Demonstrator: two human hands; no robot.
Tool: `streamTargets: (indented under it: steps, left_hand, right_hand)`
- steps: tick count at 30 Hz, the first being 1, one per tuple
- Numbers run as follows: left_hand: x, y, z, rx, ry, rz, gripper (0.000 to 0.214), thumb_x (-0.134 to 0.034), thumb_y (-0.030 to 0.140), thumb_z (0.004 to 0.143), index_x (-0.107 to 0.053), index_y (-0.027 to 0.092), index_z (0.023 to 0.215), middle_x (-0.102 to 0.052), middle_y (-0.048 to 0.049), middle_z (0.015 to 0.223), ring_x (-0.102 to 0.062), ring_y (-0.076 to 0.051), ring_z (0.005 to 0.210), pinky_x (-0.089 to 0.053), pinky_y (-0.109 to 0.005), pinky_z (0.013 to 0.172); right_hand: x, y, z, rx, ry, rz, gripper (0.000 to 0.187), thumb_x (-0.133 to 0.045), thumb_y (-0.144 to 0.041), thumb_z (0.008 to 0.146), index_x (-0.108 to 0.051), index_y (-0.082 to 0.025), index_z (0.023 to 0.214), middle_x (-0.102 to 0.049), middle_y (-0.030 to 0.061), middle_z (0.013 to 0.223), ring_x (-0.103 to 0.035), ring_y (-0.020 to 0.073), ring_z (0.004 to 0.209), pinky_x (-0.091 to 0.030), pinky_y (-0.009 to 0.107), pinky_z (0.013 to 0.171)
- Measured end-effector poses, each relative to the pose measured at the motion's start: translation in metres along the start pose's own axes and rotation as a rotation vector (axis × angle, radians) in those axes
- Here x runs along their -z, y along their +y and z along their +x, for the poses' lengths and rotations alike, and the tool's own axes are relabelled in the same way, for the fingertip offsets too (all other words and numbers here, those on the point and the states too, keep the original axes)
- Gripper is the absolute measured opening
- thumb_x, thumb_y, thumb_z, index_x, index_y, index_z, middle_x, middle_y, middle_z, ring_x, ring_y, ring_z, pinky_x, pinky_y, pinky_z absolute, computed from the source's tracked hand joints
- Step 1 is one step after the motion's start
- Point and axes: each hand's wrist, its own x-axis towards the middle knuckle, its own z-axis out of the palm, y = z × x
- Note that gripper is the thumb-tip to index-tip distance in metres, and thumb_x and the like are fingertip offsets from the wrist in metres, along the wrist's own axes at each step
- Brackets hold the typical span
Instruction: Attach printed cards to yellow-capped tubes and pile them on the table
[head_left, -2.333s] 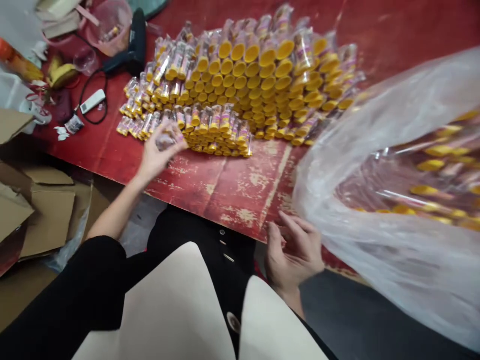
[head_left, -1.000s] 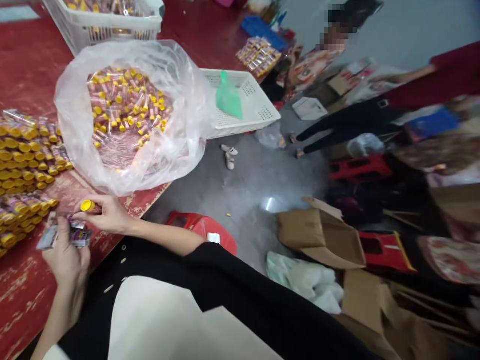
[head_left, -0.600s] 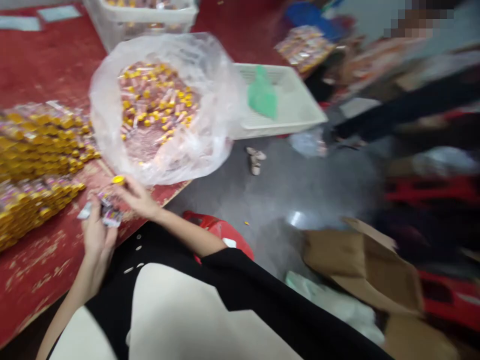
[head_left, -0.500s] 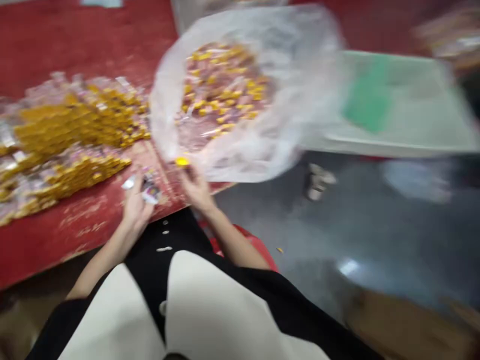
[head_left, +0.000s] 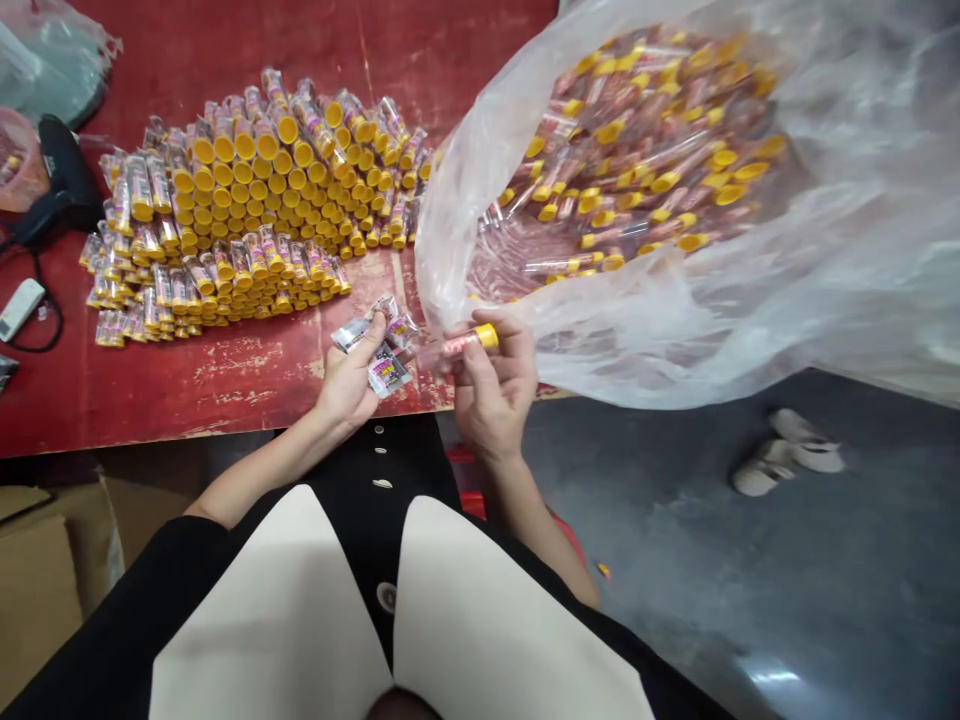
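My left hand is closed around several small printed sachets, silver with purple and yellow print. Between the thumb and fingers of my right hand is a clear tube with a yellow cap, its contents pinkish. The tube's clear end points left, towards the sachets; whether the two touch I cannot tell. Just beyond my right hand lies a large translucent plastic bag, open and full of loose yellow-capped tubes. To the left, stacked tubes lie in rows with their yellow ends facing me.
The red table has a worn front edge close to my body. A black device, a pink tub and a white object with a cord are at far left. Shoes lie on the grey floor.
The camera view has swung, so the table and bag appear larger. My right hand has brought the yellow-capped tube from the bag's edge closer to my left hand, which keeps the sachets.
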Motion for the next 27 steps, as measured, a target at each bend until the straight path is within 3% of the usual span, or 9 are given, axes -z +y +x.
streamTargets:
  steps: [3, 7, 12, 14, 18, 24, 27]
  left_hand:
    - [0.004, -0.003, 0.001, -0.073, 0.01, 0.02, 0.033, -0.092, 0.027, 0.062, -0.07, 0.015, 0.084, -0.072, 0.0037, 0.075, -0.069, -0.01, 0.066, -0.058, -0.028, 0.084]
    - [0.009, -0.008, -0.002, -0.05, -0.06, 0.053, 0.04, -0.095, 0.033, 0.058, -0.069, 0.015, 0.082, -0.073, 0.0017, 0.076, -0.071, -0.012, 0.07, -0.058, -0.027, 0.082]
    - [0.009, -0.006, -0.001, -0.009, 0.05, 0.072, 0.037, -0.091, 0.036, 0.064, -0.065, 0.016, 0.08, -0.067, 0.0051, 0.069, -0.062, -0.008, 0.056, -0.057, -0.026, 0.072]
    - [0.008, -0.003, 0.003, 0.006, 0.083, 0.067, 0.037, -0.09, 0.038, 0.066, -0.064, 0.016, 0.08, -0.067, 0.0042, 0.07, -0.063, -0.008, 0.057, -0.057, -0.025, 0.07]
    - [0.006, -0.001, 0.005, 0.021, 0.062, 0.041, 0.034, -0.088, 0.038, 0.07, -0.067, 0.017, 0.088, -0.07, 0.0035, 0.074, -0.066, -0.009, 0.062, -0.058, -0.025, 0.074]
    - [0.005, -0.003, -0.002, 0.126, 0.061, 0.026, 0.025, -0.085, 0.032, 0.075, -0.067, 0.016, 0.081, -0.071, 0.0023, 0.075, -0.068, -0.011, 0.065, -0.059, -0.028, 0.082]
    - [0.006, -0.004, -0.003, 0.079, 0.062, 0.042, 0.025, -0.085, 0.031, 0.074, -0.068, 0.017, 0.084, -0.071, 0.003, 0.076, -0.069, -0.011, 0.066, -0.058, -0.029, 0.081]
  right_hand:
    - [0.002, 0.001, 0.003, -0.111, -0.097, -0.075, 0.029, -0.067, -0.044, 0.085, -0.065, -0.023, 0.105, -0.058, -0.0009, 0.08, -0.049, 0.0085, 0.062, -0.042, 0.022, 0.056]
    - [-0.006, 0.006, 0.01, -0.108, -0.191, -0.218, 0.027, -0.077, -0.043, 0.078, -0.065, -0.02, 0.086, -0.06, -0.0022, 0.076, -0.052, 0.0085, 0.065, -0.045, 0.023, 0.063]
    - [-0.005, 0.007, 0.013, -0.215, -0.09, -0.025, 0.037, -0.059, -0.061, 0.087, -0.057, -0.024, 0.09, -0.045, -0.0052, 0.068, -0.038, 0.0069, 0.052, -0.034, 0.02, 0.049]
    - [-0.001, 0.004, 0.011, -0.214, -0.105, 0.027, 0.038, -0.054, -0.063, 0.088, -0.056, -0.027, 0.1, -0.048, -0.0032, 0.077, -0.042, 0.0078, 0.056, -0.039, 0.021, 0.051]
    - [0.0, -0.001, 0.005, -0.112, -0.122, -0.033, 0.036, -0.06, -0.055, 0.089, -0.055, -0.031, 0.115, -0.056, 0.0012, 0.097, -0.054, 0.01, 0.071, -0.051, 0.023, 0.063]
    - [-0.007, 0.003, -0.001, 0.105, 0.152, -0.114, 0.032, -0.072, -0.045, 0.084, -0.058, -0.028, 0.106, -0.061, 0.0022, 0.101, -0.063, 0.0124, 0.086, -0.056, 0.027, 0.079]
    - [-0.002, 0.004, 0.0, -0.003, 0.103, -0.055, 0.027, -0.071, -0.047, 0.083, -0.062, -0.025, 0.096, -0.06, -0.0004, 0.085, -0.059, 0.01, 0.071, -0.053, 0.023, 0.065]
